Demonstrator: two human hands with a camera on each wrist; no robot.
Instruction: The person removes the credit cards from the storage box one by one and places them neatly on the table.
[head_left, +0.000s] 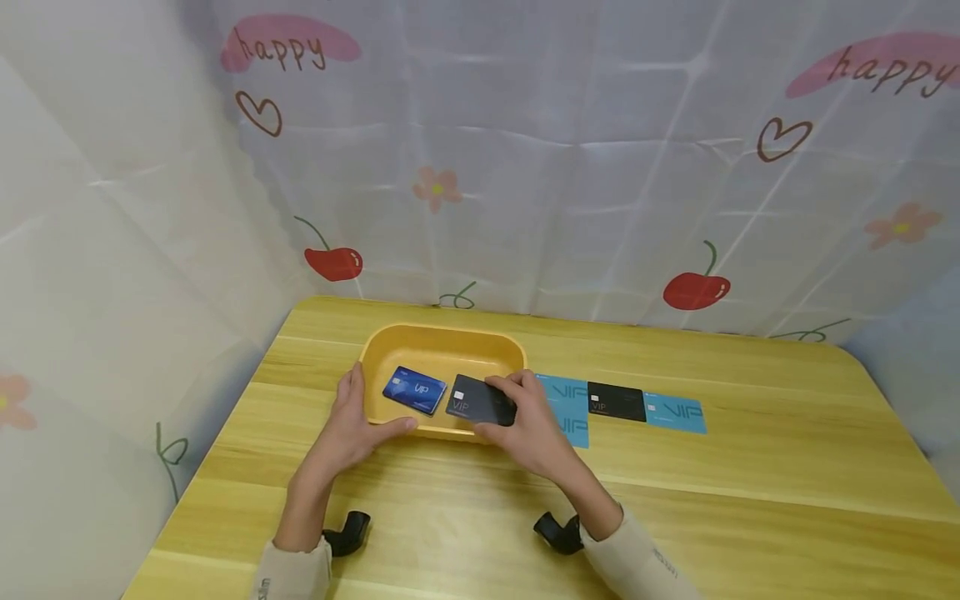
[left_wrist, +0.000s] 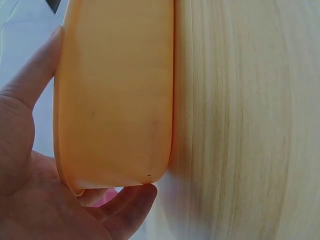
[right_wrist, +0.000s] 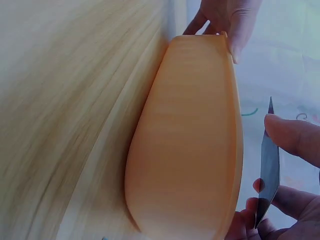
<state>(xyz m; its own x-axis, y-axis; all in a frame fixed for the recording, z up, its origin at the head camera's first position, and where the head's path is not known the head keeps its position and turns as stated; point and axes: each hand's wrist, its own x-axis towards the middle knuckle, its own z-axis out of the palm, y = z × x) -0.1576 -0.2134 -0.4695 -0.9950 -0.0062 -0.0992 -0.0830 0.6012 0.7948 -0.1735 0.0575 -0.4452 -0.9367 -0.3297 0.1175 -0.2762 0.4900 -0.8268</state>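
A yellow plastic bin (head_left: 450, 335) with rounded corners stands on the wooden table. My left hand (head_left: 347, 433) grips its near left corner, thumb over the front rim and fingers against the left end; the left wrist view shows that hand (left_wrist: 37, 165) around the bin's wall (left_wrist: 115, 100). Between thumb and fingers my right hand (head_left: 536, 433) pinches a black VIP card (head_left: 474, 402). In the right wrist view this card (right_wrist: 270, 165) is edge-on, above the bin's rim. Inside the bin lies a dark blue VIP card (head_left: 415, 390), slightly tilted.
Right of the bin, light blue VIP cards (head_left: 572, 390) lie partly behind my right hand. Alongside them are a black card (head_left: 617, 402) and another light blue card (head_left: 677, 413), in a row. A printed white curtain (head_left: 525, 208) hangs behind the table (head_left: 750, 533).
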